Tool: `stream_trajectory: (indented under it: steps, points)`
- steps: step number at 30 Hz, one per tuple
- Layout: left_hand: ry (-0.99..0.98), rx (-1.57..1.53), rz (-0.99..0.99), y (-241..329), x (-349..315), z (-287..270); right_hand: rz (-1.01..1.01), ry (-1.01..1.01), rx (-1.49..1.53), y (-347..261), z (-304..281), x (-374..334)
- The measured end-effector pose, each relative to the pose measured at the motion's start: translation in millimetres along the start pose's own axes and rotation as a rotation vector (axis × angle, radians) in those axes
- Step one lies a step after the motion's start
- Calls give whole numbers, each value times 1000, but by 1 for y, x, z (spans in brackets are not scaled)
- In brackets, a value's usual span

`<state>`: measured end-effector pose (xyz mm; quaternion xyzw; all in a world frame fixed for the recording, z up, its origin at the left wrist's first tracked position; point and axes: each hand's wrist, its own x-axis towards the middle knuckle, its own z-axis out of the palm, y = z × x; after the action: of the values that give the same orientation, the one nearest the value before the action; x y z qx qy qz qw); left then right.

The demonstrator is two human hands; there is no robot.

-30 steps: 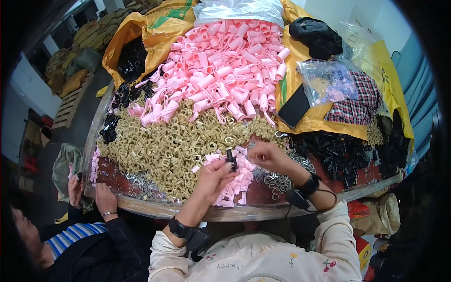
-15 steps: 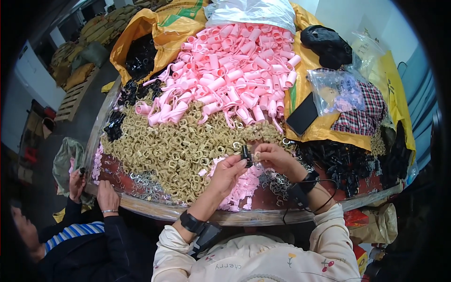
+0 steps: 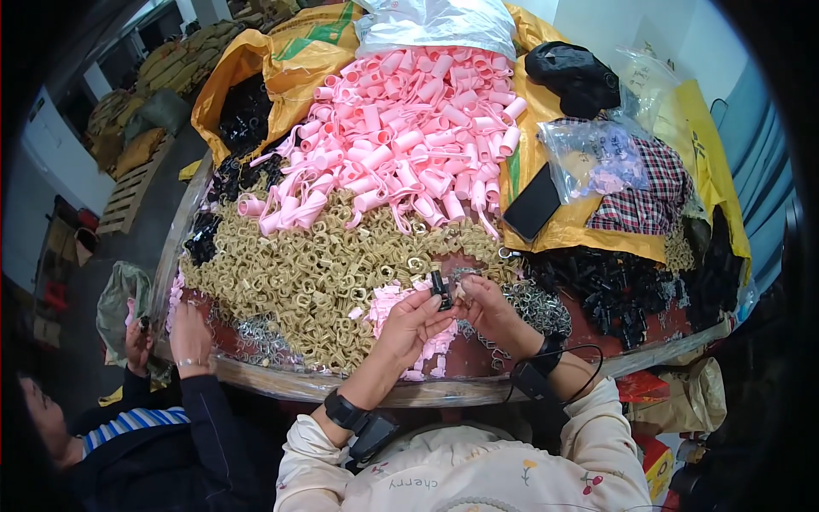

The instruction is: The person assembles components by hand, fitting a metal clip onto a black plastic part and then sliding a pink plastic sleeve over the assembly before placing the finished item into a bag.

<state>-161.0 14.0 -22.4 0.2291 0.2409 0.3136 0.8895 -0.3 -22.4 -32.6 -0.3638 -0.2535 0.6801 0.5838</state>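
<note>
Over the near middle of the table, my left hand point(image 3: 408, 326) grips a small black plastic part point(image 3: 440, 290) upright between thumb and fingers. My right hand point(image 3: 492, 309) is closed in a pinch just beside it, on a small pale piece point(image 3: 461, 293) mostly covered by my fingers; its exact kind I cannot make out. Beneath my hands lies a heap of flat pink pieces point(image 3: 388, 300). To the left spreads a wide pile of beige plastic ring-shaped parts point(image 3: 290, 264). Small metal hooks or clips point(image 3: 537, 309) lie right of my right hand.
Pink tubular parts with loops point(image 3: 401, 128) form a big mound behind. Black parts point(image 3: 597, 286) and a dark phone point(image 3: 532, 202) are on the right, near a yellow sack point(image 3: 636, 241). At left, a co-worker's hand point(image 3: 189, 334) reaches over the table edge point(image 3: 290, 384).
My right hand has dipped and turned closer to the black part, which my left hand still holds. The co-worker's nearer hand has moved forward. The whole view has shifted slightly.
</note>
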Motion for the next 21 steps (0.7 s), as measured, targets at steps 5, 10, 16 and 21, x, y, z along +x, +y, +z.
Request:
stream_trajectory:
  steps: [5,10,16,21]
  points:
    - [7,6,-53,-3,3,-4,-7,-11,-57,-1,-9,0]
    - [41,53,-156,-7,-3,-8,-253,-75,-297,-13,-4,-10]
    - [-27,-4,-144,-6,-10,-2,-313,-261,-417,-13,10,-11]
    - [-29,-54,-125,-11,-10,-7,-282,-209,-451,-10,12,-12]
